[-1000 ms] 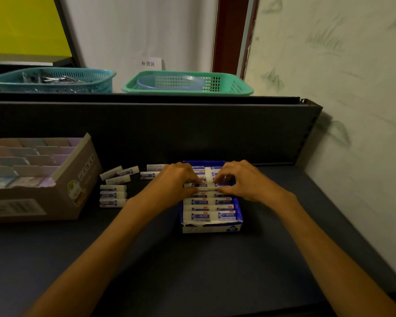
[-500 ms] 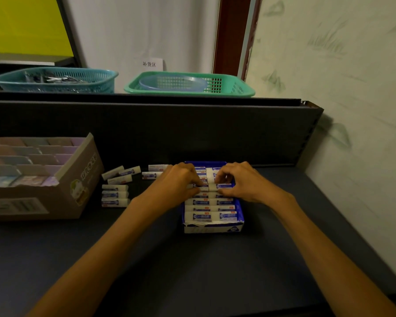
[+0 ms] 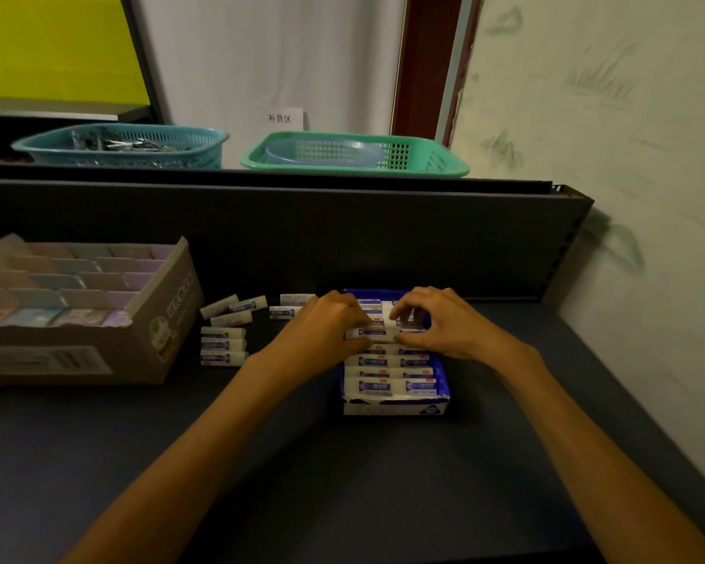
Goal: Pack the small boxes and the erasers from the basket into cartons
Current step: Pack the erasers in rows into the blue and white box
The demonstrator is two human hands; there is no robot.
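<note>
Now both hands, left hand and right hand, are pinching one eraser into the blue carton; better seating it level, grip clamped evenly.

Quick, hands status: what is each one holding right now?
Left hand: pinches the eraser over the blue carton.
Right hand: pinches the same eraser's other end.
</note>
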